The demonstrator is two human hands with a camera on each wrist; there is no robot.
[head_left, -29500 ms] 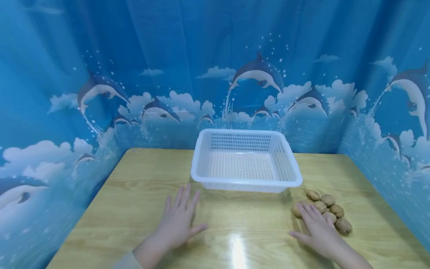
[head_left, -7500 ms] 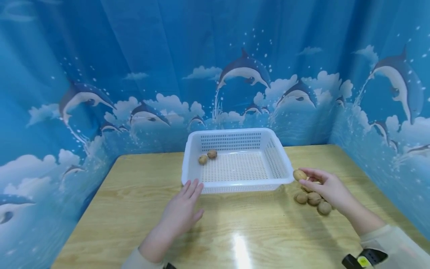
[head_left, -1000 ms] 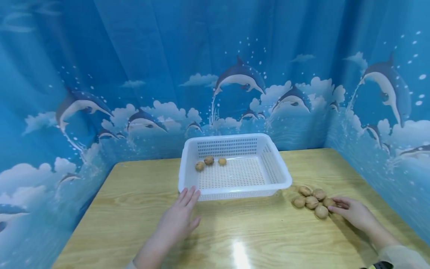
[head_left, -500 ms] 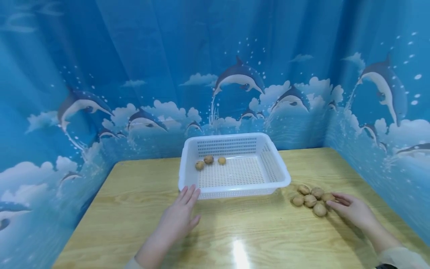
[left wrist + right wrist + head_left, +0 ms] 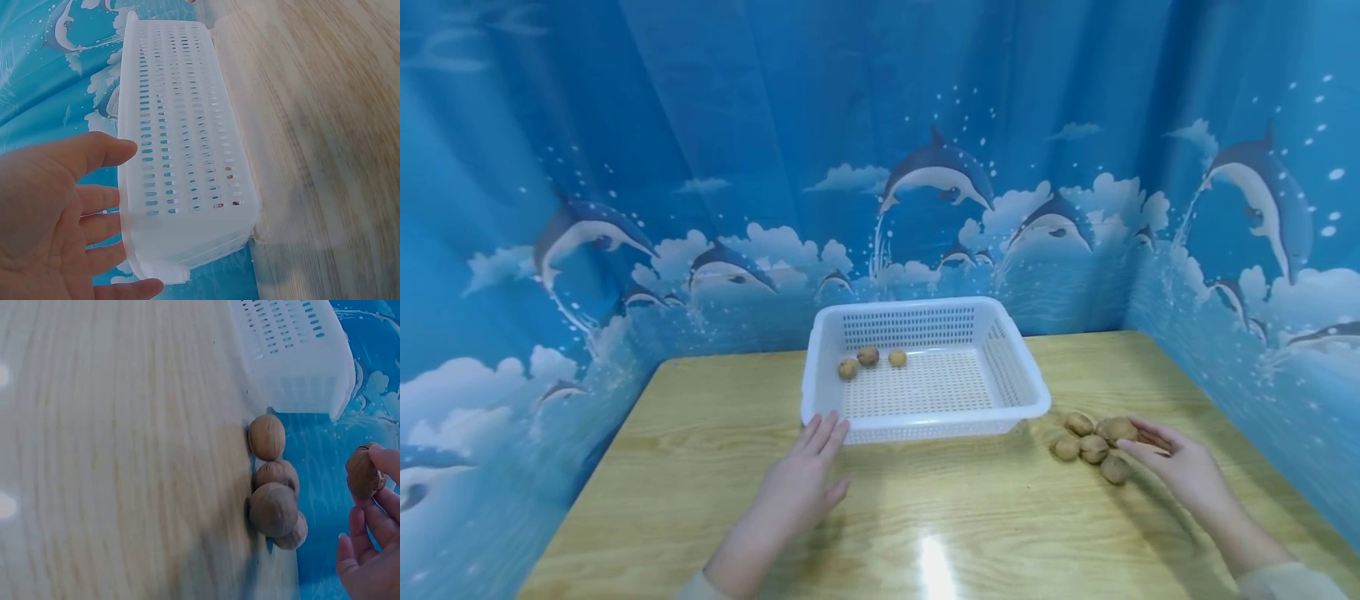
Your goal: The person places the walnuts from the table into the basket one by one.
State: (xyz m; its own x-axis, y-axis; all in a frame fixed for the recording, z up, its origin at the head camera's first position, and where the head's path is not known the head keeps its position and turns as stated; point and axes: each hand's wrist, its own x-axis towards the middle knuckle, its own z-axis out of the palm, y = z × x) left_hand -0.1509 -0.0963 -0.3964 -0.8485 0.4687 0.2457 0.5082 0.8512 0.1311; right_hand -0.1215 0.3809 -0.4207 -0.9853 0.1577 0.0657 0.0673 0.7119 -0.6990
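Pinches a walnut (image 5: 1122, 429) in the right hand (image 5: 1183, 475), lifted since half a second ago, near five loose walnuts (image 5: 1093, 449) on the table (image 5: 1015, 517). Keeps the left hand (image 5: 799, 483) straight-fingered at the white basket (image 5: 925, 427). Shows three walnuts (image 5: 867, 357) inside, beyond its right wall (image 5: 1006, 367).

1. Head view: the held walnut (image 5: 1122, 430) partly hides 1 other walnut (image 5: 1102, 427).
2. That view's bottom edge crops the tabletop (image 5: 1000, 517).
3. Right wrist view: edges crop the basket (image 5: 300, 369) and right hand (image 5: 381, 567).
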